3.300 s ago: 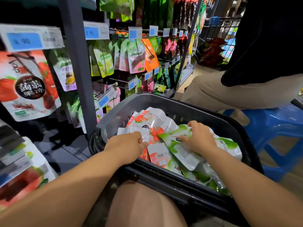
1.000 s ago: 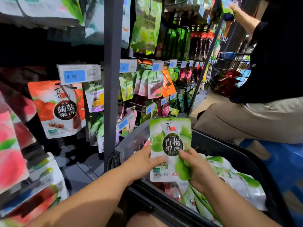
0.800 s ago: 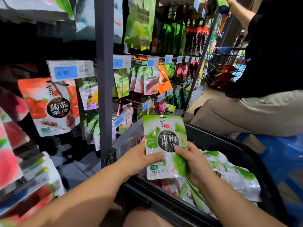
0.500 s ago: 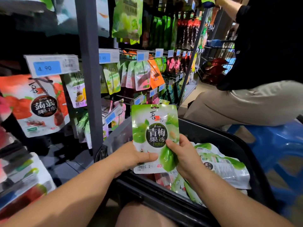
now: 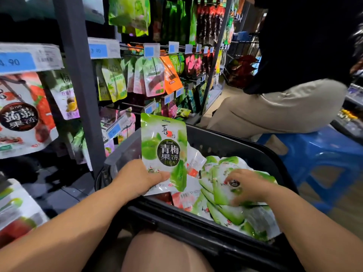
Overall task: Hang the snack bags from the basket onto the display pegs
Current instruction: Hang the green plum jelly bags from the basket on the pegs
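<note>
Dim aisle, motion blur, warped edges

The right hand, right of centre, was smeared by motion; whether anything was gripped could not be told. The fingers of the left hand were hidden behind the green bag, whose lower left corner was covered by the thumb. The floor of the basket was buried under bags. The red bag and price tag were cut by the left edge, the seated person by the top and right edges.
</note>
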### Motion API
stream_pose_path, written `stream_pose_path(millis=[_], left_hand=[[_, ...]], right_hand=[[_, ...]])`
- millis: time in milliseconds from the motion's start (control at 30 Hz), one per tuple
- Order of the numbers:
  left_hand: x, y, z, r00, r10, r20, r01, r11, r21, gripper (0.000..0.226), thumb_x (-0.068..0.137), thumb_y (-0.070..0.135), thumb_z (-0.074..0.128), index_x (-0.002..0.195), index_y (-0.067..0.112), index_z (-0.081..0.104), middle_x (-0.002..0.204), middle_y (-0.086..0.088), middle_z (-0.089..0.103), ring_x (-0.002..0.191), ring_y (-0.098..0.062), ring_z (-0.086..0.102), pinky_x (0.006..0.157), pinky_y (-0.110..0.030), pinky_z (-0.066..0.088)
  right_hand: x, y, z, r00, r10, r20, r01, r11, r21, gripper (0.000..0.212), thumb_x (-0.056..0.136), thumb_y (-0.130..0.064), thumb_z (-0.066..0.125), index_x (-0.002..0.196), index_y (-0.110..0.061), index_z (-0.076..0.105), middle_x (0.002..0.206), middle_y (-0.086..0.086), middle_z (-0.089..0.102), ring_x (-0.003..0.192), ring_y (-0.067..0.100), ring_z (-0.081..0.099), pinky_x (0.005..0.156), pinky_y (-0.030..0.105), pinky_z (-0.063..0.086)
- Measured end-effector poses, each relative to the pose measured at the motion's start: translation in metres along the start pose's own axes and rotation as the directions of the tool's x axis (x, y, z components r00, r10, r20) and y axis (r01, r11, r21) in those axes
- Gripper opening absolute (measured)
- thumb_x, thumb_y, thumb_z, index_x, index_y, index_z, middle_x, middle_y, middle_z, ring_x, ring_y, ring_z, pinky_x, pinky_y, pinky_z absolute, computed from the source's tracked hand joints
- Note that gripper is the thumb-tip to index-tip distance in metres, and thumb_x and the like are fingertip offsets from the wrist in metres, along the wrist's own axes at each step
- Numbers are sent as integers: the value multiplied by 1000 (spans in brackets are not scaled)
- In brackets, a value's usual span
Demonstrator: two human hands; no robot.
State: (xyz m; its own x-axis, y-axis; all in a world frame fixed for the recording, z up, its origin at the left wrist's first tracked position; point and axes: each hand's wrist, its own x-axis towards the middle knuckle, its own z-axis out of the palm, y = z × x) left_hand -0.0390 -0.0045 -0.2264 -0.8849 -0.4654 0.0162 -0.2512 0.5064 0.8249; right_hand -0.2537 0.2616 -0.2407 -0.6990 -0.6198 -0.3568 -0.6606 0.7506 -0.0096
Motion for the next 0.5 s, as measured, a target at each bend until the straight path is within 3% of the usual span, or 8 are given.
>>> stream_pose_path(millis=[100, 233, 333, 433, 500], left_hand=[[-1, 2, -1, 999, -31, 8, 30, 999, 42, 14, 77, 44, 79, 78, 38, 66, 84, 19, 70, 83, -6, 63, 68, -22, 43], [-2, 1, 0, 999, -40, 16, 39, 998, 39, 13, 77, 44, 78, 77, 36, 68, 78, 19, 69, 78, -4, 62, 67, -23, 42], [-2, 1, 0, 998, -61, 23, 59, 995, 81, 17, 77, 48, 77, 77, 32, 69, 71, 16, 68, 74, -8, 62, 69, -27, 45], [-1, 1, -1, 996, -80, 32, 75, 989, 131, 28, 76, 53, 75, 91, 29, 73, 88, 9, 74, 87, -15, 66, 86, -34, 52], [-1, 0, -1, 995, -90, 39, 85, 989, 123, 30, 76, 54, 75, 92, 28, 74, 90, 8, 75, 87, -15, 67, 89, -35, 52]], right_hand=[[-1, 1, 4, 998, 8, 60, -4, 998, -61, 92, 62, -61, 83, 141, -47, 37, 154, -18, 26, 144, 16, 24, 118, 53, 20], [-3, -4, -2, 998, 15, 68, -12, 999, -41, 100, 62, -59, 85, 146, -44, 33, 155, -17, 26, 143, 16, 28, 114, 48, 29], [-6, -8, -1, 1000, 18, -19, -19, 999, -28, 89, 63, -61, 82, 140, -45, 41, 148, -17, 37, 134, 14, 41, 106, 41, 40], [-6, -15, 0, 990, 52, -128, -48, 998, 34, 71, 68, -60, 76, 132, -45, 50, 137, -19, 52, 122, 10, 52, 96, 33, 47], [-5, -21, 0, 984, 83, -155, -69, 993, 95, 57, 75, -57, 72, 128, -42, 57, 130, -19, 58, 115, 10, 57, 89, 28, 49]])
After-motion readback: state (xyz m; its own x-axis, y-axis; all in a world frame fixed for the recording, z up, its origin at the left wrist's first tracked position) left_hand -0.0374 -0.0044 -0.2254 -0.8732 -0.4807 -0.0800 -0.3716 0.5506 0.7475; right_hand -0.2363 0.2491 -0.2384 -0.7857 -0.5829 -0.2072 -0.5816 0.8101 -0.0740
